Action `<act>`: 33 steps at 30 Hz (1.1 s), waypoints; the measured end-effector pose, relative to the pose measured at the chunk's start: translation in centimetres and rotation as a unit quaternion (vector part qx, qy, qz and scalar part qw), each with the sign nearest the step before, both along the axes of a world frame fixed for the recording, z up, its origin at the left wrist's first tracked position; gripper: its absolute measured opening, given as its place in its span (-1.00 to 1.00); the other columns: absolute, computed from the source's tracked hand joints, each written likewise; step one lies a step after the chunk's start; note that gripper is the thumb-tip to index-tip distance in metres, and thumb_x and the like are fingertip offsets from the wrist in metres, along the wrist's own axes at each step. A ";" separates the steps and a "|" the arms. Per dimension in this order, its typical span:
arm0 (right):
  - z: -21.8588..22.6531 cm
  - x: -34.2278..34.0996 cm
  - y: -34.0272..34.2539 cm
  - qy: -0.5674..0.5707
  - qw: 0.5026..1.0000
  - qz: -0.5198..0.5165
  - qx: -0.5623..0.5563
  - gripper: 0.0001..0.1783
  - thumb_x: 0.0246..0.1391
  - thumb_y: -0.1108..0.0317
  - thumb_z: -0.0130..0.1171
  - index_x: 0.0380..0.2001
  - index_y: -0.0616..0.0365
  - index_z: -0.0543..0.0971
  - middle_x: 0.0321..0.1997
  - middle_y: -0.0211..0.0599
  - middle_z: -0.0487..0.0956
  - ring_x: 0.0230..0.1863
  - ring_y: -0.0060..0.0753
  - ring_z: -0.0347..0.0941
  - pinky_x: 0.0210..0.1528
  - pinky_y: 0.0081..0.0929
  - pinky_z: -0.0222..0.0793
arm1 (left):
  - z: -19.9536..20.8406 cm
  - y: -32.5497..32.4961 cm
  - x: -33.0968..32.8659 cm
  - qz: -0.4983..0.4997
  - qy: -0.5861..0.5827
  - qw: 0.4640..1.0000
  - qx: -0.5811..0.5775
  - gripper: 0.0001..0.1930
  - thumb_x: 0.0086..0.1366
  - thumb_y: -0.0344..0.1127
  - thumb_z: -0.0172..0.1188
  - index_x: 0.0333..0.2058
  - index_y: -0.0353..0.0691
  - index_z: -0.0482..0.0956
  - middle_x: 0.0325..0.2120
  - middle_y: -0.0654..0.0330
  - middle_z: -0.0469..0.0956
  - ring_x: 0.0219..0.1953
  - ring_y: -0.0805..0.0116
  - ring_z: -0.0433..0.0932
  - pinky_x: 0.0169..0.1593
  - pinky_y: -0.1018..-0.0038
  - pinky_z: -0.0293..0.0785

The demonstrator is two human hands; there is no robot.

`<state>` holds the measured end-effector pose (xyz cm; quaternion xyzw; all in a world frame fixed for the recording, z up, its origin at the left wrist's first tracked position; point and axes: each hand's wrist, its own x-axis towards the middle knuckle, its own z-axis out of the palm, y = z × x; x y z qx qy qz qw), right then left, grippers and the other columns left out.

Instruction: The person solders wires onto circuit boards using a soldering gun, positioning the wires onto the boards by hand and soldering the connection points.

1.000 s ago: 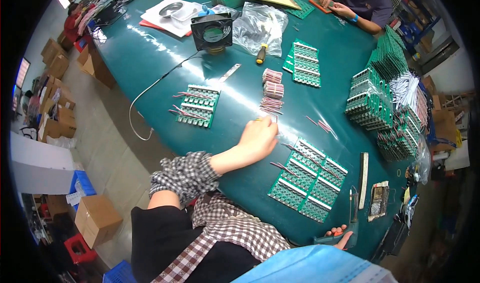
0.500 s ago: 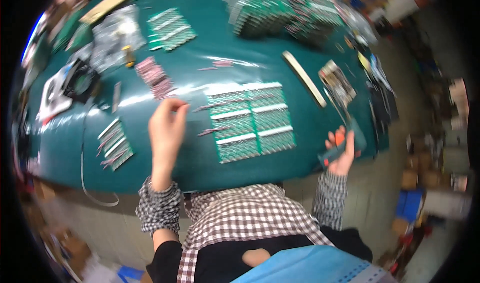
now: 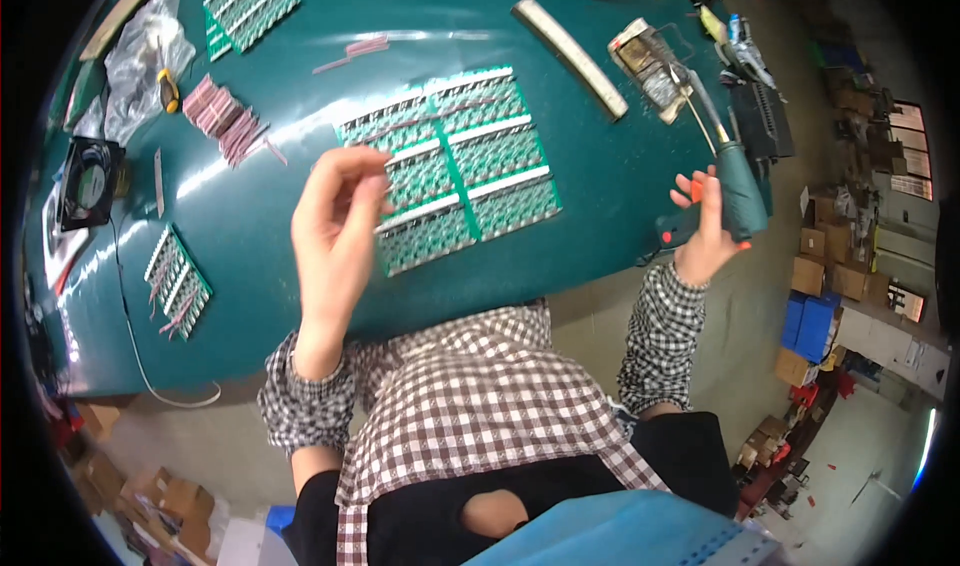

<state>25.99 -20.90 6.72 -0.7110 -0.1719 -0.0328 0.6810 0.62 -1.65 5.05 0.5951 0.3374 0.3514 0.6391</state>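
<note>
My left hand (image 3: 338, 221) is over the left edge of a green circuit board panel (image 3: 465, 181), its thumb and index finger curled together. Whatever is between those fingertips cannot be made out. Thin pink wires lie across the panel's upper rows. My right hand (image 3: 705, 231), at the right, is wrapped round the handle of a green soldering gun (image 3: 740, 191) with an orange trigger. Its metal tip points away from me, over a small tray (image 3: 650, 71) with dark residue in it.
A bundle of pink wires (image 3: 222, 118) and a smaller circuit board (image 3: 178, 281) lie left. Loose wires (image 3: 352, 54) sit beyond the panel; a pale bar (image 3: 570, 58) lies right of it. A black fan (image 3: 90, 184), yellow screwdriver (image 3: 168, 91) and more boards (image 3: 250, 6) stand farther off.
The view has shifted, so the table items appear higher and farther left. My left hand has come over the panel's left edge from beside it. My right hand still holds the soldering gun.
</note>
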 end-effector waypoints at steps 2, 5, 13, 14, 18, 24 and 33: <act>0.8 -2.2 -0.7 0.094 0.994 0.057 0.007 -0.65 0.12 0.30 0.04 -0.13 0.39 0.42 -0.28 -0.14 0.51 -0.39 -0.25 0.54 -0.48 -0.45 0.53 | 0.0 -0.8 0.4 -0.042 0.003 0.999 -0.005 -0.85 0.22 -0.57 -0.03 -0.26 -0.32 0.48 -0.34 0.26 0.44 -0.45 0.59 0.42 -0.38 0.69 0.37; 0.3 -4.2 -1.8 0.240 0.952 0.172 0.084 -0.58 0.16 0.18 -0.02 -0.10 0.35 0.36 -0.29 -0.20 0.50 -0.38 -0.28 0.53 -0.49 -0.46 0.53 | -0.3 -1.5 1.7 -0.074 -0.019 0.995 -0.065 -0.85 0.25 -0.48 0.01 -0.22 -0.30 0.51 -0.33 0.28 0.50 -0.42 0.61 0.46 -0.39 0.70 0.35; -0.1 -8.7 -0.3 0.330 0.891 0.306 0.064 -0.52 0.17 0.01 -0.07 -0.11 0.24 0.27 -0.35 -0.36 0.43 -0.39 -0.46 0.44 -0.49 -0.57 0.47 | -0.2 -1.7 3.4 -0.062 -0.095 0.966 -0.232 -0.78 0.21 -0.31 0.14 -0.20 -0.29 0.52 -0.32 0.23 0.52 -0.40 0.56 0.51 -0.36 0.67 0.39; -0.2 -9.0 -0.4 0.334 0.889 0.308 0.060 -0.52 0.17 0.01 -0.07 -0.11 0.24 0.27 -0.35 -0.36 0.43 -0.39 -0.46 0.44 -0.49 -0.57 0.47 | -0.3 -1.7 3.4 -0.057 -0.093 0.966 -0.235 -0.78 0.21 -0.31 0.14 -0.20 -0.29 0.52 -0.32 0.23 0.52 -0.40 0.56 0.51 -0.36 0.67 0.39; -0.5 -9.7 -0.3 0.338 0.887 0.308 0.067 -0.47 0.11 0.03 0.04 -0.09 0.31 0.31 -0.32 -0.27 0.45 -0.39 -0.37 0.51 -0.46 -0.46 0.55 | -1.0 -1.6 3.5 -0.050 -0.130 0.945 -0.297 -0.77 0.20 -0.26 0.16 -0.22 -0.26 0.53 -0.37 0.25 0.54 -0.43 0.55 0.50 -0.38 0.68 0.38; -1.0 -10.3 -0.5 0.326 0.894 0.303 0.049 -0.47 0.10 0.04 0.05 -0.09 0.33 0.33 -0.32 -0.24 0.44 -0.40 -0.34 0.51 -0.47 -0.44 0.54 | -1.5 -1.9 3.5 -0.051 -0.165 0.919 -0.354 -0.80 0.21 -0.26 0.16 -0.26 -0.24 0.53 -0.40 0.27 0.54 -0.45 0.61 0.49 -0.41 0.72 0.37; -1.2 -10.4 -0.4 0.324 0.898 0.296 0.034 -0.48 0.10 0.06 0.05 -0.11 0.35 0.33 -0.33 -0.23 0.44 -0.46 -0.37 0.48 -0.51 -0.46 0.49 | -2.0 -1.8 3.9 -0.041 -0.162 0.899 -0.404 -0.81 0.21 -0.26 0.15 -0.28 -0.24 0.53 -0.43 0.28 0.53 -0.47 0.61 0.48 -0.43 0.72 0.38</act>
